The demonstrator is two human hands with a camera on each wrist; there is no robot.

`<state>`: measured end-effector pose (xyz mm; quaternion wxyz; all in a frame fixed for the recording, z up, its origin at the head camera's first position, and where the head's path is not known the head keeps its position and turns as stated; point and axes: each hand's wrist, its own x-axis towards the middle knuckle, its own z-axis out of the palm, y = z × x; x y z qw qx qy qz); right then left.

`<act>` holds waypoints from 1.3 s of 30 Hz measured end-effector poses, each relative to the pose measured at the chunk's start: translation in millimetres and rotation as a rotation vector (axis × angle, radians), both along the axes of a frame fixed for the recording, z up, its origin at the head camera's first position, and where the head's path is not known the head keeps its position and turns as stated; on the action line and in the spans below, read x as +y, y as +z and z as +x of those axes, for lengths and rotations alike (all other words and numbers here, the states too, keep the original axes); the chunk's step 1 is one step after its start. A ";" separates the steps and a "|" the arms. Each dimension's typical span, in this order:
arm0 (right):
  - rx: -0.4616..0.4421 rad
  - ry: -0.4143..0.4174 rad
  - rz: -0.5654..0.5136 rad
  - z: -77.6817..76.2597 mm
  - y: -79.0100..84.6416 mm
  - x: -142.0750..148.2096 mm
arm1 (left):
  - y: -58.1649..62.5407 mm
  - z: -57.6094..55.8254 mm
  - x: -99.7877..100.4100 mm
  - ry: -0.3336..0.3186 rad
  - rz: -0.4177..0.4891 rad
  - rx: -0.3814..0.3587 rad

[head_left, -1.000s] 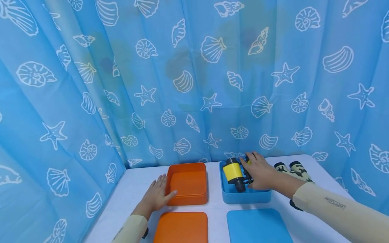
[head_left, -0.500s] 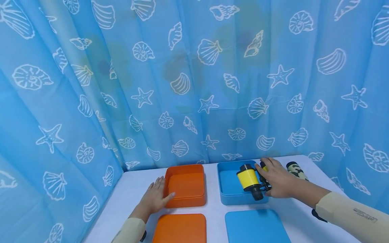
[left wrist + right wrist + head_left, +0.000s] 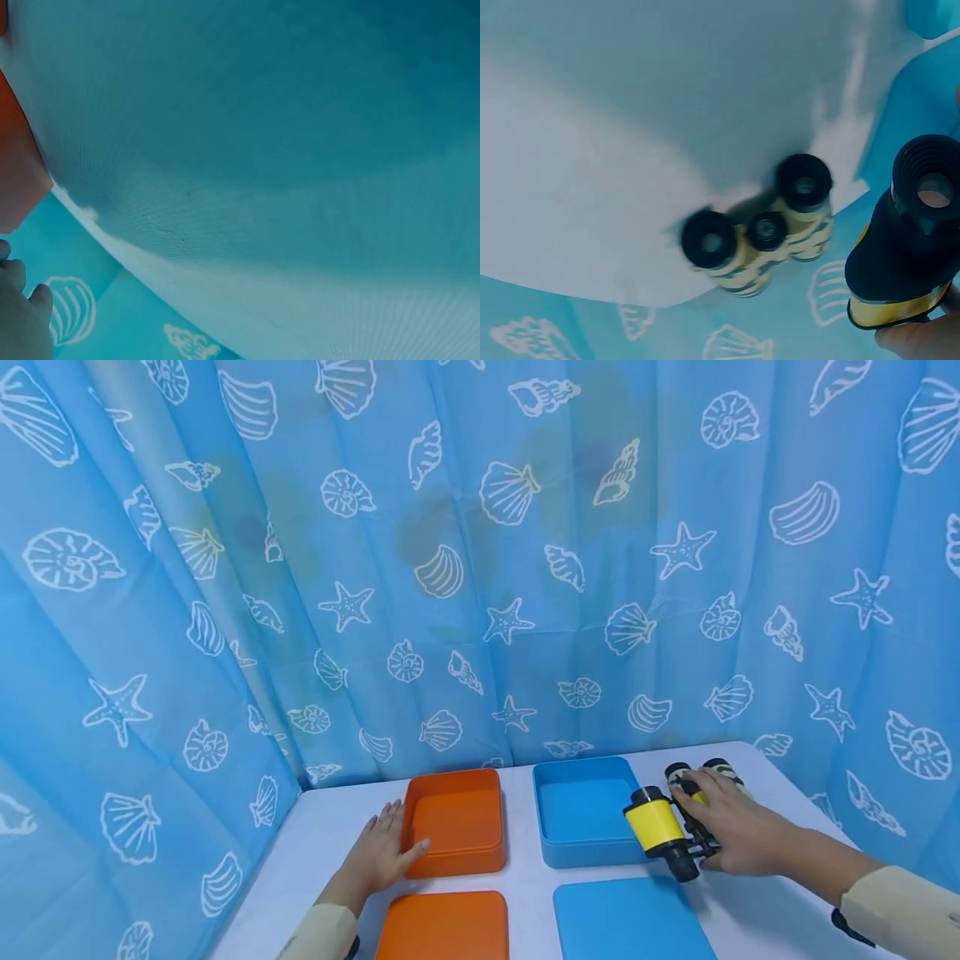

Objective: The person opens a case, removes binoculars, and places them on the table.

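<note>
My right hand (image 3: 742, 827) grips a pair of yellow and black binoculars (image 3: 654, 824) in the air, just to the right of the open blue box (image 3: 592, 853). In the right wrist view, one barrel of these binoculars (image 3: 900, 247) and fingertips (image 3: 919, 339) beneath it show at the right edge. Behind that hand stands a second pair, camouflage binoculars (image 3: 739, 270), partly hidden in the head view. My left hand (image 3: 378, 852) lies with straight fingers against the left side of the open orange box (image 3: 453, 862), thumb over its front corner.
An orange lid (image 3: 446, 927) lies in front of the orange box, and a blue lid (image 3: 630, 918) in front of the blue one. The white-covered table (image 3: 300, 843) ends at a blue shell-print curtain (image 3: 450, 610) behind and on both sides.
My right hand has carried the yellow and black binoculars out of the blue box and over to the right. My left hand stays at the orange box. The head view has shifted slightly.
</note>
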<state>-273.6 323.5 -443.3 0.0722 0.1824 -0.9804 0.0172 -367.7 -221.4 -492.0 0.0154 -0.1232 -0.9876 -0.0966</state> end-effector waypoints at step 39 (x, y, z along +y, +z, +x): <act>-0.360 -0.134 -0.135 53.6 -52.2 79.0 | -1.6 -0.8 -0.8 -0.007 0.001 0.008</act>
